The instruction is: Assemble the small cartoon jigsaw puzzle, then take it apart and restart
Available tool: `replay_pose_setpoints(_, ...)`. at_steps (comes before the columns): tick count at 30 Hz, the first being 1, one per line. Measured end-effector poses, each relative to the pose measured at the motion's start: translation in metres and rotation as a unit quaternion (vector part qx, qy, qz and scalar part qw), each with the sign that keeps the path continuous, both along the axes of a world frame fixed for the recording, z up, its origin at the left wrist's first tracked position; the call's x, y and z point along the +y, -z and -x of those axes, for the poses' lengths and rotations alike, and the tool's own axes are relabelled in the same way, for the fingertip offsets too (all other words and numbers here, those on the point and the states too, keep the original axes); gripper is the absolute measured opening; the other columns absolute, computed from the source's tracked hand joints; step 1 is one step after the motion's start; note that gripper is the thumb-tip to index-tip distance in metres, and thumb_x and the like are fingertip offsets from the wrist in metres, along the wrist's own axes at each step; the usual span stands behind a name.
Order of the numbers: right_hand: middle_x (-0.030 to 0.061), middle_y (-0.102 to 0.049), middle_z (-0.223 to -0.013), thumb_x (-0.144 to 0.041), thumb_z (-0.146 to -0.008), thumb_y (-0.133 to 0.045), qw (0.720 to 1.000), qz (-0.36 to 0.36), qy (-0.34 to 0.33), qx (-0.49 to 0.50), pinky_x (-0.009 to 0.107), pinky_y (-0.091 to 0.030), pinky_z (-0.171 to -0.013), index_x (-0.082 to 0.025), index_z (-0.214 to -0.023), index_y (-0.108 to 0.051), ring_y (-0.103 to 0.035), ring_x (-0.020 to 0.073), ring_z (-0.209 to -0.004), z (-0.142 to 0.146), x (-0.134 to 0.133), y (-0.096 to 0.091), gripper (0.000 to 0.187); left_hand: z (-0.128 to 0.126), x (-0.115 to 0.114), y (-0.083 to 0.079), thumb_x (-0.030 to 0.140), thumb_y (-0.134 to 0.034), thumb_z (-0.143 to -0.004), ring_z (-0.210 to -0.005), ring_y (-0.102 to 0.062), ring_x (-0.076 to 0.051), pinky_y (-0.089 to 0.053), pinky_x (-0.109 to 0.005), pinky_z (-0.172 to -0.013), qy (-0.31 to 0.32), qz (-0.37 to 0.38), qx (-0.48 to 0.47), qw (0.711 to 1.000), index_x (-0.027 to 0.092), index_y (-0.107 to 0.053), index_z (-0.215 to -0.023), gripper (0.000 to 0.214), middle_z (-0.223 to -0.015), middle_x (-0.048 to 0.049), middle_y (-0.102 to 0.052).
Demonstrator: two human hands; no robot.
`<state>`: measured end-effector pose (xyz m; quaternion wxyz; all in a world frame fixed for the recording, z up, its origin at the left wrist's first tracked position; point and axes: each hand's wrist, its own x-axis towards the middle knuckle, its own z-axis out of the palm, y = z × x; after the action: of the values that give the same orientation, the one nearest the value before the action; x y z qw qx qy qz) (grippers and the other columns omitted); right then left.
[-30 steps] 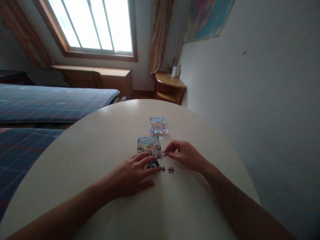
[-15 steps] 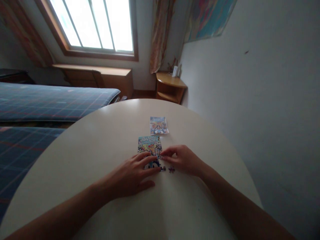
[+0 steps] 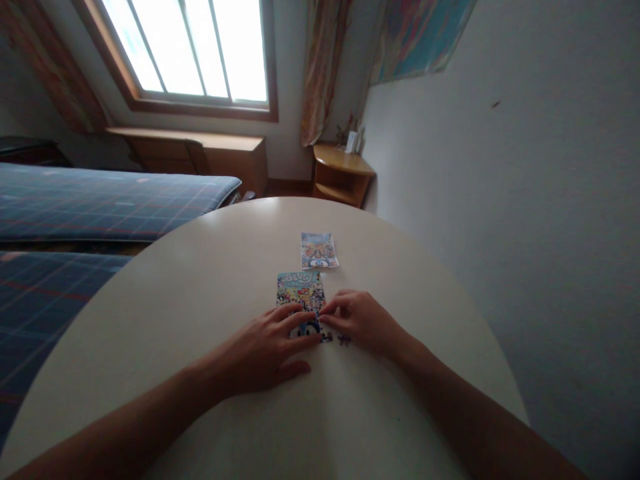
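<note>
A small colourful jigsaw puzzle (image 3: 300,291) lies partly assembled on the round white table (image 3: 200,293). My left hand (image 3: 263,350) rests flat on the table with its fingers stretched over the puzzle's near edge. My right hand (image 3: 363,321) is pinched at the puzzle's right near corner, its fingertips pressed on a small puzzle piece I can barely see. Two loose puzzle pieces (image 3: 344,340) lie just under that hand. A small printed picture card (image 3: 319,250) lies beyond the puzzle.
A white wall runs close along the table's right side. Beds with blue plaid covers (image 3: 100,200) stand to the left. A wooden corner shelf (image 3: 343,175) and a low wooden cabinet (image 3: 200,153) sit under the window at the back.
My right hand has moved left and down from beside the puzzle onto its right near corner. The left hand has stayed in place.
</note>
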<state>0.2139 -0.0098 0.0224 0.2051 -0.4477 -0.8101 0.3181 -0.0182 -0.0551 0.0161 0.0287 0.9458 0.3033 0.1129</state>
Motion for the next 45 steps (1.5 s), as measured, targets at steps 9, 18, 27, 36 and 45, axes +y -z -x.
replay_pose_setpoints(9,0.0019,-0.064,-0.078,-0.031,-0.083,-0.070,0.999,-0.027,0.012,-0.019,0.023,-0.042,-0.062,-0.021,-0.086,-0.076,-0.056,0.0110,-0.063,0.001,-0.001,0.001,0.012,0.000,-0.001,0.002,0.041,-0.058,-0.092,-0.128,-0.047,-0.034,-0.048,-0.054,-0.100,-0.001,0.001,-0.012,1.000,0.028,-0.057,-0.130,0.040,-0.138,-0.0106,-0.054)
replay_pose_setpoints(18,0.0033,-0.066,-0.082,-0.025,-0.085,-0.065,1.000,-0.024,-0.003,-0.013,0.023,-0.043,-0.062,-0.020,-0.087,-0.076,-0.057,0.0115,-0.065,-0.001,0.000,0.002,0.012,0.000,-0.001,-0.001,0.041,-0.058,-0.092,-0.127,-0.048,-0.035,-0.049,-0.055,-0.098,0.002,0.004,0.001,1.000,0.028,-0.056,-0.132,0.042,-0.144,-0.0100,-0.050)
replay_pose_setpoints(27,0.0033,-0.067,-0.078,-0.027,-0.083,-0.068,0.998,-0.007,0.002,-0.070,0.025,-0.044,-0.064,-0.019,-0.084,-0.074,-0.059,0.0141,-0.069,-0.018,0.004,-0.019,0.011,-0.001,-0.003,0.000,0.043,-0.056,-0.093,-0.129,-0.046,-0.032,-0.044,-0.052,-0.104,0.007,0.013,-0.021,1.000,0.025,-0.056,-0.130,0.041,-0.140,-0.0055,-0.056)
replay_pose_setpoints(36,0.0037,-0.066,-0.092,-0.030,-0.075,-0.079,0.983,0.023,-0.117,-0.136,0.027,-0.045,-0.076,-0.021,-0.089,-0.073,-0.061,0.0169,-0.081,-0.030,-0.007,-0.034,0.018,-0.004,-0.003,-0.005,0.042,-0.057,-0.092,-0.134,-0.041,-0.036,-0.041,-0.055,-0.107,0.003,0.027,0.011,1.000,0.024,-0.053,-0.132,0.044,-0.145,-0.0043,-0.052)
replay_pose_setpoints(45,0.0051,-0.065,-0.093,-0.026,-0.076,-0.078,0.982,0.036,-0.115,-0.149,0.028,-0.046,-0.078,-0.019,-0.087,-0.072,-0.061,0.0181,-0.084,-0.025,-0.010,-0.039,0.014,-0.005,-0.002,-0.006,0.043,-0.059,-0.089,-0.128,-0.050,-0.030,-0.039,-0.050,-0.108,0.017,0.030,-0.021,0.999,0.021,-0.054,-0.130,0.046,-0.140,-0.0099,-0.055)
